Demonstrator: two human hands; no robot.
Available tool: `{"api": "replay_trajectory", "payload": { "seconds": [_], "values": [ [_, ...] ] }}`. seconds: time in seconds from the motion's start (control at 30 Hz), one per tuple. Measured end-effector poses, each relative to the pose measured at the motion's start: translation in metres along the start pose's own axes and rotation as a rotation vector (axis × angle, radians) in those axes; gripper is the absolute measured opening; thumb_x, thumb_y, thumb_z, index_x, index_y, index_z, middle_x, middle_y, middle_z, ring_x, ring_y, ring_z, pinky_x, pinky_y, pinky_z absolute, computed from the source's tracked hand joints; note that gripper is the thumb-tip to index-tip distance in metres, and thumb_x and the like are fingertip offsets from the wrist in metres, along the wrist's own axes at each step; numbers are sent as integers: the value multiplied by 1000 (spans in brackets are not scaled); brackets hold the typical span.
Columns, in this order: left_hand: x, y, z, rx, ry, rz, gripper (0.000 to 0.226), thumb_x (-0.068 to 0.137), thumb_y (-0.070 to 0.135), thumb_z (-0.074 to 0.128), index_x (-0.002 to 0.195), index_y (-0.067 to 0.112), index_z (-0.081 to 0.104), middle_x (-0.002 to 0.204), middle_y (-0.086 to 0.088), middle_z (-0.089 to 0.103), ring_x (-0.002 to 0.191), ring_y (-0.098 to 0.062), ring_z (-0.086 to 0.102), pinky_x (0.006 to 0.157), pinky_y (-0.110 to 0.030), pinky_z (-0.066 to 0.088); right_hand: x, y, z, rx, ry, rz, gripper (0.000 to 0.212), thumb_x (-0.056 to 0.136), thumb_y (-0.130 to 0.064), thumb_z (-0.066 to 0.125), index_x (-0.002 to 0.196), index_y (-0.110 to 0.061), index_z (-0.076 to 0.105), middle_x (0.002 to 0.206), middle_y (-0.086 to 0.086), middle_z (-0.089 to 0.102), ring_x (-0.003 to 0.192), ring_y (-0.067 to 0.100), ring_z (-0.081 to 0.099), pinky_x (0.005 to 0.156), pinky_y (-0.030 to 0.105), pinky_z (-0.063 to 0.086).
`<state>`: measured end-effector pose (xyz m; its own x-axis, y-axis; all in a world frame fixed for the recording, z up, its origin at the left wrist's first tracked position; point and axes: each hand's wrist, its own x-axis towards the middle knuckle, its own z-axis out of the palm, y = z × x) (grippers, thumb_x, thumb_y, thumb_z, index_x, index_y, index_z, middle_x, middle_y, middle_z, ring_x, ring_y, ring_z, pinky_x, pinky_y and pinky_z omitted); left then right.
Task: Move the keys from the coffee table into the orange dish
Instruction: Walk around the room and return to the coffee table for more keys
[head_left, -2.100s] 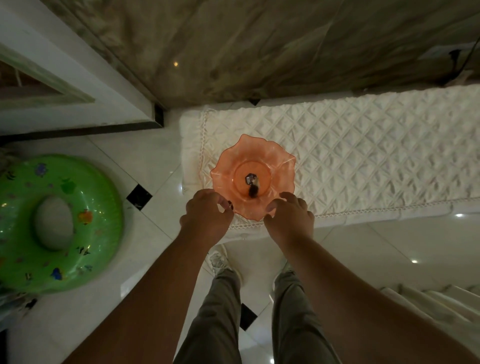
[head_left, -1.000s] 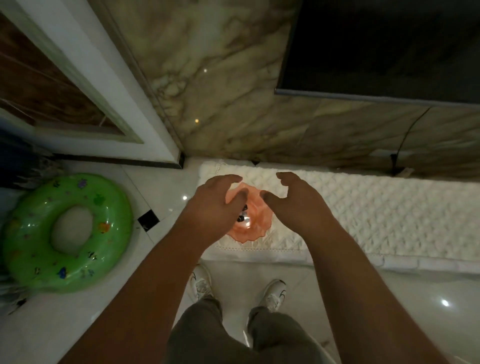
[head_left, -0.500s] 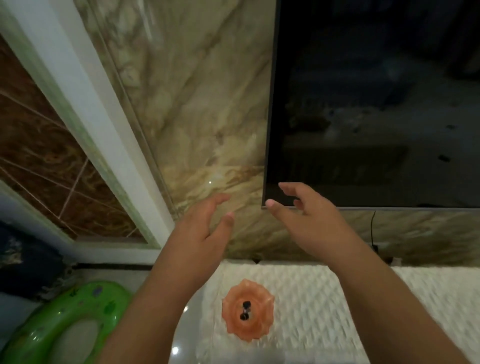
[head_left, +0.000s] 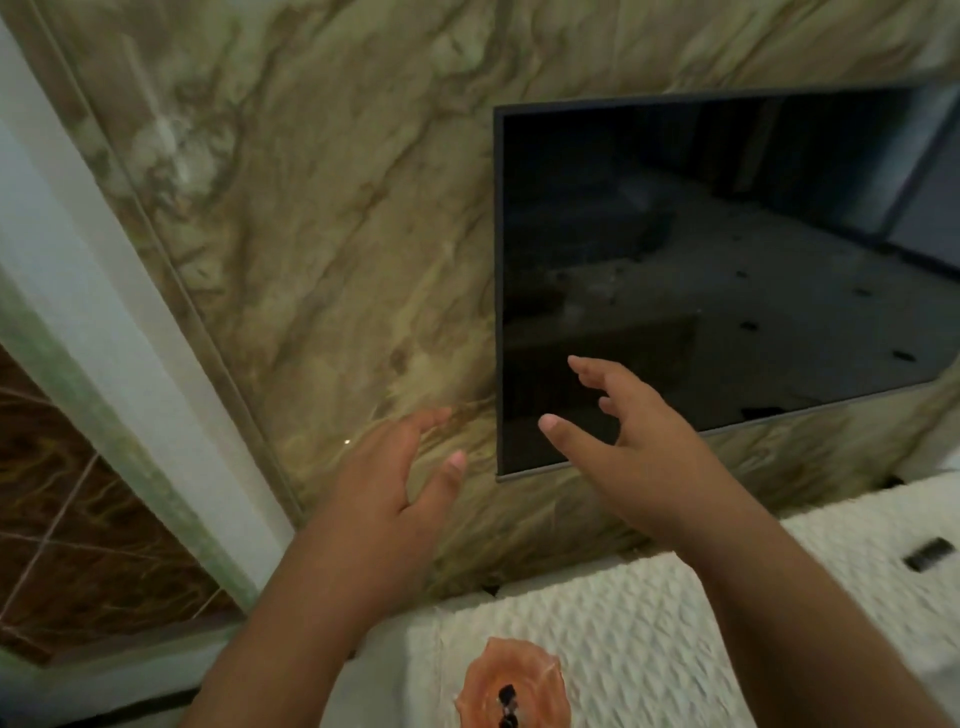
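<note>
The orange dish (head_left: 535, 675), with a wavy rim, sits at the bottom edge of the view on a white quilted cloth (head_left: 649, 623). The dark keys (head_left: 506, 704) lie in its middle. My left hand (head_left: 384, 499) is raised well above the dish, fingers spread, holding nothing. My right hand (head_left: 628, 447) is also raised, in front of the lower left corner of a black screen, fingers apart and empty. Both hands are clear of the dish.
A black wall-mounted screen (head_left: 727, 270) hangs on a marble wall (head_left: 322, 234). A white door frame (head_left: 104, 338) runs down the left. A small dark object (head_left: 930, 553) lies on the cloth at the right.
Both hands have let go of the dish rim and lifted away. The view has tilted up from the floor to the wall and screen, so the dish dropped to the bottom edge.
</note>
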<state>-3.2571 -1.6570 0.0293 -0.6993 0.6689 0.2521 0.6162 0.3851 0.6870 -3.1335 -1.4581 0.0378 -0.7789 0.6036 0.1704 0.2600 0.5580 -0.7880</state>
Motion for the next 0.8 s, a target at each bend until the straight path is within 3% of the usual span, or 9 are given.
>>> {"api": "replay_trajectory", "payload": {
  "seconds": [0.17, 0.33, 0.4, 0.53, 0.67, 0.8],
  "values": [
    [16, -24, 6, 4, -137, 101, 53, 83, 69, 36, 131, 49, 45, 132, 25, 45, 123, 5, 39, 102, -26, 34, -17, 7, 16, -9, 101, 122, 69, 80, -64, 62, 139, -55, 29, 151, -20, 34, 123, -1, 37, 90, 29, 40],
    [29, -20, 46, -32, -319, 168, 50, 84, 66, 38, 130, 47, 46, 123, 27, 43, 113, 7, 40, 88, -18, 33, -64, 38, 9, -36, 250, 319, 74, 79, -65, 62, 141, -55, 23, 150, -19, 37, 131, 7, 41, 93, 31, 37],
    [28, -6, 69, -44, -398, 226, 48, 86, 63, 40, 131, 46, 45, 123, 25, 44, 109, 7, 41, 83, -13, 32, -88, 49, -2, -64, 309, 411, 74, 80, -63, 63, 141, -52, 23, 149, -17, 40, 129, 8, 43, 92, 31, 39],
    [15, 37, 110, -55, -512, 343, 48, 89, 59, 42, 134, 42, 45, 136, 18, 46, 119, -1, 43, 94, -29, 39, -139, 61, -32, -72, 439, 568, 73, 81, -60, 65, 143, -46, 29, 147, -16, 42, 128, 11, 46, 101, 41, 44],
    [0, 86, 145, -8, -643, 491, 48, 89, 62, 39, 135, 48, 40, 130, 29, 38, 109, 11, 34, 84, -19, 32, -190, 68, -70, -85, 574, 673, 71, 82, -60, 64, 143, -44, 32, 147, -16, 43, 129, 12, 47, 103, 42, 43],
    [-13, 144, 173, -28, -695, 582, 45, 87, 65, 38, 130, 54, 39, 117, 37, 33, 95, 21, 36, 75, -12, 28, -231, 86, -115, -95, 704, 719, 73, 80, -62, 63, 143, -43, 32, 145, -17, 45, 125, 10, 50, 97, 37, 45]
  ]
}}
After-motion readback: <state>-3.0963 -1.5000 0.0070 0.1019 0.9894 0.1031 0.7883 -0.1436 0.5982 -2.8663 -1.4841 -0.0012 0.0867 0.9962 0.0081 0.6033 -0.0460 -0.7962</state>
